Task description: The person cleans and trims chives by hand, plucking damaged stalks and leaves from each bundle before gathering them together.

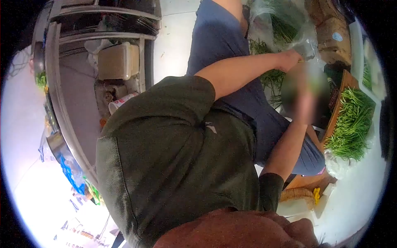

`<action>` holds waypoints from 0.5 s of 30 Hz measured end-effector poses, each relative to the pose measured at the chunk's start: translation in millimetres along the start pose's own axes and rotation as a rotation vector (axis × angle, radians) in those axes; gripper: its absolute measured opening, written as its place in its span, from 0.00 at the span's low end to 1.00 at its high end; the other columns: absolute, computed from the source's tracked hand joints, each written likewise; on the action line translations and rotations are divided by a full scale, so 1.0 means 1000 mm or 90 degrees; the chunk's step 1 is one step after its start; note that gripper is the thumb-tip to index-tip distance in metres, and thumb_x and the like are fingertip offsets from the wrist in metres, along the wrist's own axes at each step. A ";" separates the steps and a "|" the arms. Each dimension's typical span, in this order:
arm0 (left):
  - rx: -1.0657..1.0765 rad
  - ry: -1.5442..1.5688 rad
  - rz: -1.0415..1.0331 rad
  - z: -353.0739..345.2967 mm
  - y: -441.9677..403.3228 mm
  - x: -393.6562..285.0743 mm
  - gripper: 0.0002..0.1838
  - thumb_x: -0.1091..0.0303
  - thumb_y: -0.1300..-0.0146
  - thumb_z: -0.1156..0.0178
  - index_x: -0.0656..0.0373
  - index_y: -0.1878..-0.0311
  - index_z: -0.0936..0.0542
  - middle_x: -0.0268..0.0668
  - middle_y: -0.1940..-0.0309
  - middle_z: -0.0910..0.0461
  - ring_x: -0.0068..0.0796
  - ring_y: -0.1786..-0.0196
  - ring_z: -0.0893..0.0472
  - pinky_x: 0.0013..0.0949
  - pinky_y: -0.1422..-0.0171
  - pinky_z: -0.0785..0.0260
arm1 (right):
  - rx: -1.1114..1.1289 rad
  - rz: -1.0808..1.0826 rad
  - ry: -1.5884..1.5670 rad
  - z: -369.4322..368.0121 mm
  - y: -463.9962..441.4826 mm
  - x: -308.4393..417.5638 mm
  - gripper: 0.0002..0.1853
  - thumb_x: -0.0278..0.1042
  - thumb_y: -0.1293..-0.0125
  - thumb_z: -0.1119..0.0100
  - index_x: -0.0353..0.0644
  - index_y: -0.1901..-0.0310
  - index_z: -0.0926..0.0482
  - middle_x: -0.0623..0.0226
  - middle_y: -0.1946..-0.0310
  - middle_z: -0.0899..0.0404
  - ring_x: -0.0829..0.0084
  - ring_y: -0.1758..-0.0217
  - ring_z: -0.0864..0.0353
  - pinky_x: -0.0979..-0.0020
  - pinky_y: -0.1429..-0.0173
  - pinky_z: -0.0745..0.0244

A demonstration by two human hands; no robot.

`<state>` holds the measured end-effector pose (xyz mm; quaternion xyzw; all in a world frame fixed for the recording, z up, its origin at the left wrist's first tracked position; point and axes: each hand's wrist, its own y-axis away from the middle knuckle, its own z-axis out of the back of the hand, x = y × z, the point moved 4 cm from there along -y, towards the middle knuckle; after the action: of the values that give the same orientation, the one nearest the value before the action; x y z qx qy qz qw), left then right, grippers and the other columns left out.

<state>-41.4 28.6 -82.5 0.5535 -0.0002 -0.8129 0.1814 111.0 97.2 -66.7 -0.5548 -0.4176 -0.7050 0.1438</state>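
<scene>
My left hand [290, 60] is at the upper right, its fingers curled closed beside a clear plastic bag [311, 46]. What it holds is too small and unclear to name. Just below it, my right hand [305, 97] reaches up into a blurred patch that smears its fingers. Some green shows inside that blur, over a dark round shape. Long thin green stems [272, 80] lie loose beside my hands, and more fill a plastic bag [283, 25] above them. A large heap of green stems [350, 124] lies to the right against a wooden board [337, 105].
A cardboard box [334, 39] stands at the upper right. My blue-clad legs [248, 89] frame the work area. Behind me is a metal rack [56, 78] with a beige lidded tub [118, 61]. A round wooden block [297, 196] and white containers sit at the lower right.
</scene>
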 end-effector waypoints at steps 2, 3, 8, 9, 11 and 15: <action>0.000 -0.029 -0.054 -0.002 -0.002 0.002 0.23 0.48 0.44 0.39 0.55 0.53 0.19 0.43 0.57 0.18 0.39 0.54 0.20 0.39 0.47 0.30 | 0.001 -0.009 0.034 -0.002 0.002 0.003 0.12 0.35 0.38 0.39 0.38 0.56 0.23 0.69 0.67 0.19 0.84 0.72 0.31 0.79 0.67 0.37; 0.006 -0.040 -0.061 -0.001 0.000 0.000 0.22 0.49 0.43 0.40 0.56 0.53 0.19 0.44 0.58 0.18 0.40 0.54 0.20 0.39 0.47 0.30 | -0.001 -0.011 0.035 -0.002 0.002 0.003 0.12 0.35 0.38 0.39 0.37 0.56 0.23 0.70 0.67 0.19 0.84 0.73 0.31 0.79 0.67 0.37; 0.047 -0.026 -0.079 0.005 0.005 -0.010 0.22 0.49 0.39 0.43 0.58 0.52 0.20 0.46 0.60 0.18 0.43 0.56 0.20 0.41 0.49 0.30 | 0.000 -0.029 0.027 -0.001 0.002 -0.002 0.10 0.36 0.37 0.39 0.38 0.59 0.21 0.72 0.70 0.19 0.85 0.75 0.33 0.79 0.69 0.38; 0.056 -0.029 -0.058 0.005 0.002 -0.006 0.23 0.49 0.39 0.44 0.58 0.52 0.20 0.47 0.61 0.19 0.43 0.57 0.20 0.41 0.49 0.30 | 0.005 -0.019 0.043 -0.002 0.002 0.000 0.10 0.36 0.37 0.39 0.38 0.59 0.21 0.72 0.70 0.19 0.85 0.75 0.33 0.79 0.69 0.38; 0.072 -0.033 -0.017 0.005 -0.006 0.002 0.23 0.47 0.38 0.45 0.58 0.52 0.21 0.49 0.61 0.19 0.44 0.58 0.21 0.42 0.50 0.30 | 0.007 -0.018 0.044 -0.001 0.004 0.003 0.10 0.36 0.37 0.40 0.39 0.59 0.21 0.72 0.70 0.19 0.85 0.76 0.34 0.79 0.70 0.39; 0.009 -0.036 0.041 0.006 -0.007 0.009 0.23 0.46 0.39 0.45 0.58 0.55 0.19 0.47 0.63 0.19 0.42 0.59 0.20 0.43 0.53 0.30 | -0.008 -0.034 0.005 -0.007 0.012 0.017 0.11 0.37 0.37 0.40 0.39 0.60 0.21 0.71 0.70 0.20 0.84 0.77 0.34 0.79 0.71 0.39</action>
<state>-51.6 31.8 -89.9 0.5315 -0.0291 -0.8217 0.2036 108.7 89.6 -46.8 -0.5419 -0.4273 -0.7131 0.1233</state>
